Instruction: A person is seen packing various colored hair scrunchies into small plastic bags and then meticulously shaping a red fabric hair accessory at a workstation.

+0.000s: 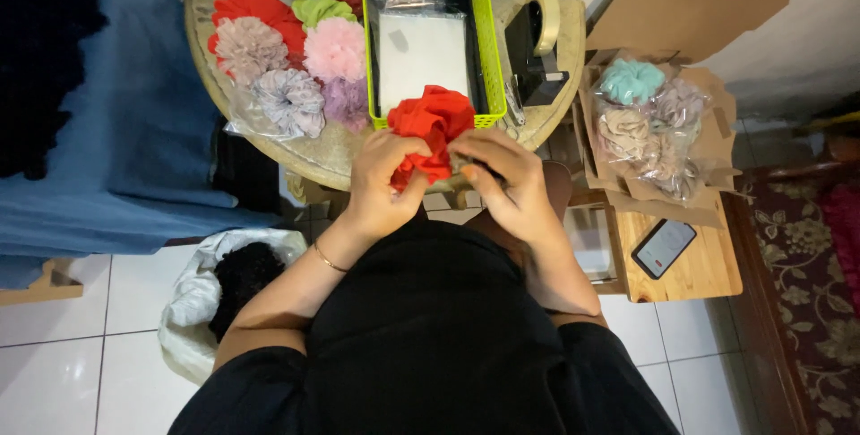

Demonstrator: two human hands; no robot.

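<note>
Both of my hands grip a red ruffled fabric scrunchie at the front edge of a round table. My left hand pinches its lower left side. My right hand closes on its right side, fingers curled over the cloth. The top of the scrunchie overlaps the front rim of a lime green plastic basket, which holds clear plastic bags over a white sheet.
Several scrunchies in red, pink, grey and green lie on the table's left. A black tape dispenser stands right of the basket. Bagged scrunchies sit on cardboard, a phone on a wooden stool, a white sack on the floor.
</note>
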